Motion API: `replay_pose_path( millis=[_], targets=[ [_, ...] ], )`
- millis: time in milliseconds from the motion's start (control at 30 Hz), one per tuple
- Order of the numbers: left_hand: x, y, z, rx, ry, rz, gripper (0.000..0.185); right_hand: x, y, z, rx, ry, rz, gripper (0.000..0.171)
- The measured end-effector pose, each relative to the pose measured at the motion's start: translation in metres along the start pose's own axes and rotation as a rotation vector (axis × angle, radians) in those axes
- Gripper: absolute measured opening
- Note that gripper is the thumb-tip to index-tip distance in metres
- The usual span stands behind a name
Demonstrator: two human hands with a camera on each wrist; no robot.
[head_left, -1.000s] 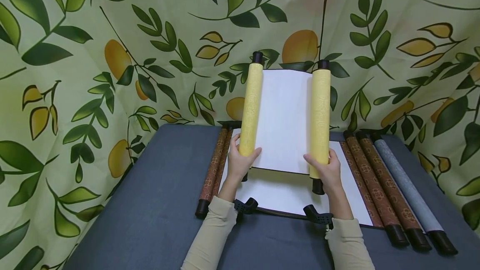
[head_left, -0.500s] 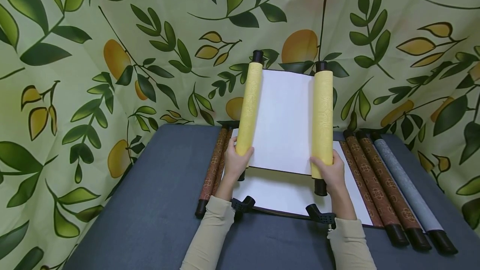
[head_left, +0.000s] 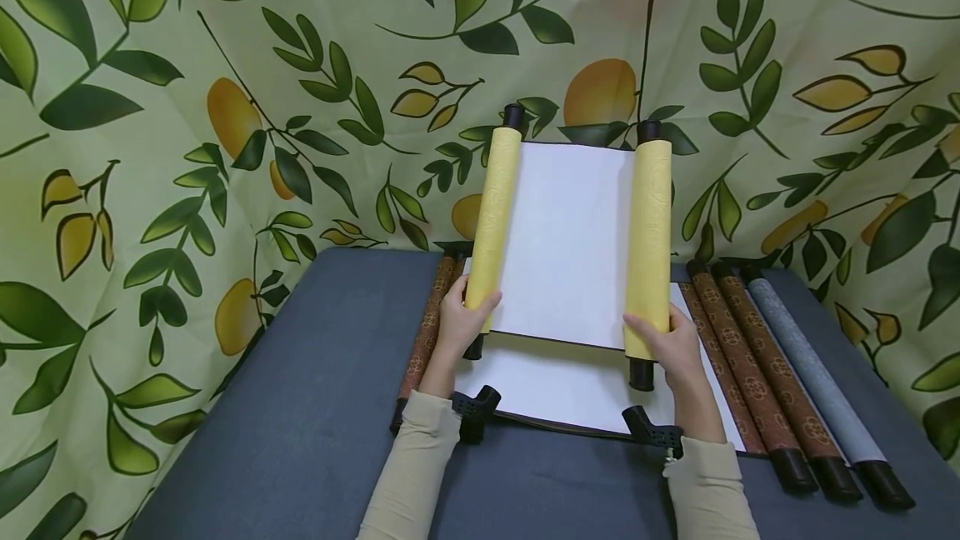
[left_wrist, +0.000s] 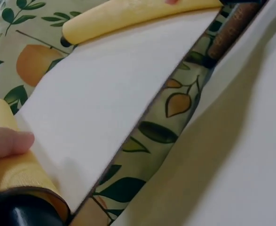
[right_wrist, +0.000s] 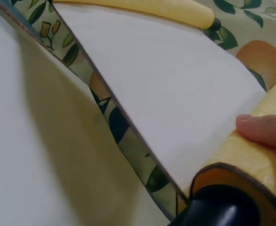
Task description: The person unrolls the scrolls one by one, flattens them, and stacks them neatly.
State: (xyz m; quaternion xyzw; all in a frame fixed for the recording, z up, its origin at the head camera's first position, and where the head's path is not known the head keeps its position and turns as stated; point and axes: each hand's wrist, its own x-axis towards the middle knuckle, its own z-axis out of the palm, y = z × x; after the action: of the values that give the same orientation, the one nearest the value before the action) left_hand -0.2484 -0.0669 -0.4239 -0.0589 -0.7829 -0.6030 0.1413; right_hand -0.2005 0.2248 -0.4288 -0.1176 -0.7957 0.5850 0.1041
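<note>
Two hands hold one yellow scroll (head_left: 573, 240) upright above the blue table (head_left: 300, 423), and I see white paper stretched between its two rolled sides. My left hand (head_left: 457, 325) has its fingers curled round the lower end of the left roll (head_left: 491, 223), and my right hand (head_left: 671, 344) grips the lower end of the right roll (head_left: 649, 240) just above its black knob. On the left wrist view a fingertip (left_wrist: 8, 141) presses on the yellow roll beside the paper, and the right wrist view shows the same with a finger (right_wrist: 264, 128) on that side. I judge the scroll partly opened: a broad white panel shows, yet both rolls are thick with wound paper, so much is left to unwind. Beneath it another opened scroll (head_left: 570, 382) lies flat on the table, with brown rolled scrolls (head_left: 750, 365) and a grey one (head_left: 813, 373) lying beside it to the right.
</note>
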Motion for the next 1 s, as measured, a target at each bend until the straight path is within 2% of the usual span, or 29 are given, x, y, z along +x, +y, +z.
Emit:
replay_pose_path(
  millis=[267,633,833,1000],
  targets=[
    [-0.003,0.006,-0.001,0.027,-0.025,-0.038,0.044,-0.001,-0.001,-0.004,-0.046,-0.011,-0.010,0.055],
    [-0.004,0.005,0.009,0.023,0.036,-0.037,0.054,0.002,-0.003,0.000,-0.003,0.086,0.008,0.048],
    [-0.001,0.003,0.007,0.080,0.083,-0.024,0.055,0.000,-0.004,-0.001,0.021,0.085,0.027,0.050],
    [0.000,0.000,0.003,0.075,0.087,-0.006,0.064,-0.001,-0.005,0.000,0.042,0.083,0.035,0.053]
  ],
)
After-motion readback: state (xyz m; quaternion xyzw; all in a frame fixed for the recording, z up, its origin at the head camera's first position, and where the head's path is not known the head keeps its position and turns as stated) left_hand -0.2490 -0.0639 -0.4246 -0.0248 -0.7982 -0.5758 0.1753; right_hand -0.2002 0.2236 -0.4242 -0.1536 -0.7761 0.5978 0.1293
